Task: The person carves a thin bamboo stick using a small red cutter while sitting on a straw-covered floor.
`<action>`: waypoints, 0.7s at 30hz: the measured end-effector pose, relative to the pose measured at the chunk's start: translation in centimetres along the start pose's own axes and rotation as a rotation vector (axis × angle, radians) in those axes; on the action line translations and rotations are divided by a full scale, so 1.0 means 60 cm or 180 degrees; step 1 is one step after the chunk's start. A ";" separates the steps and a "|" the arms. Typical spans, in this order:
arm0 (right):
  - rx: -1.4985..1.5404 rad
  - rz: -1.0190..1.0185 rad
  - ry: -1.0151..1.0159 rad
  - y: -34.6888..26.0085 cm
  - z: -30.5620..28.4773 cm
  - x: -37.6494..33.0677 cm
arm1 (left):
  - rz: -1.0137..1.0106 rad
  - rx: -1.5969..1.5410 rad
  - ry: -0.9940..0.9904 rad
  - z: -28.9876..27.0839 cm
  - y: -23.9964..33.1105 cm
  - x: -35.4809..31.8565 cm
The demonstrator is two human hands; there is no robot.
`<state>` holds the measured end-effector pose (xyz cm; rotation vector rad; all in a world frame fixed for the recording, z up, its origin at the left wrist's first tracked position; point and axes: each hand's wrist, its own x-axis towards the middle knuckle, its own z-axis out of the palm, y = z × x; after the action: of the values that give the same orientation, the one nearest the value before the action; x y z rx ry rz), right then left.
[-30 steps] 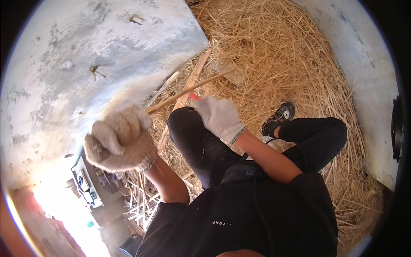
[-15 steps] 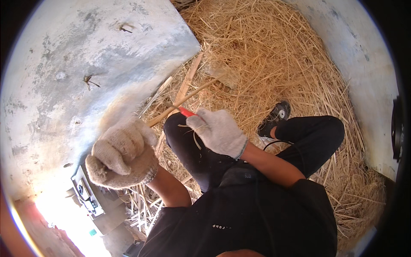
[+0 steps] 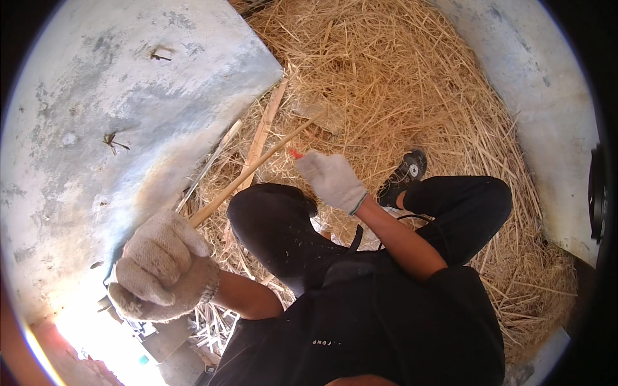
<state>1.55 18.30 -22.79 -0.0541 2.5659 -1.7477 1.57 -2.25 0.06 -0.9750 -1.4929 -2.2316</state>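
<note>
My left hand (image 3: 166, 265), in a whitish knitted work glove, is closed round the near end of a long, thin bamboo stick (image 3: 241, 179). The stick slants up and to the right, past my bent left knee, its far end over the straw. My right hand (image 3: 333, 179), in a matching glove, is closed on a red-handled knife (image 3: 295, 154). Only a bit of red shows past the fingers, just right of the stick; I cannot make out the blade.
Loose straw (image 3: 399, 71) covers the floor around my crossed legs. A flat wooden strip (image 3: 265, 125) lies beyond the stick. A pale, stained wall (image 3: 187, 83) stands at left, another (image 3: 547, 122) at right. My dark shoe (image 3: 412, 166) rests on the straw.
My left hand has shifted down and left with the stick. My right hand has moved slightly up and right, so the knife stands off the stick; the pale shavings at that hand are gone from view.
</note>
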 end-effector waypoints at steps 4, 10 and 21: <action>-0.0688 -0.0278 0.0080 0.067 0.026 0.039 | 0.0046 -0.0011 -0.0306 -0.010 -0.016 0.004; -0.1831 0.1864 -0.0194 0.352 0.018 0.066 | 0.0062 -0.0239 -0.0307 -0.020 -0.018 0.030; -0.0548 0.0296 -0.0156 0.086 0.014 0.039 | 0.0190 -0.0020 0.0162 -0.033 -0.004 -0.014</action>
<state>-0.81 19.30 -27.91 0.0171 2.6310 -1.4733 1.32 -4.00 -1.17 -0.9448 -1.4174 -2.2039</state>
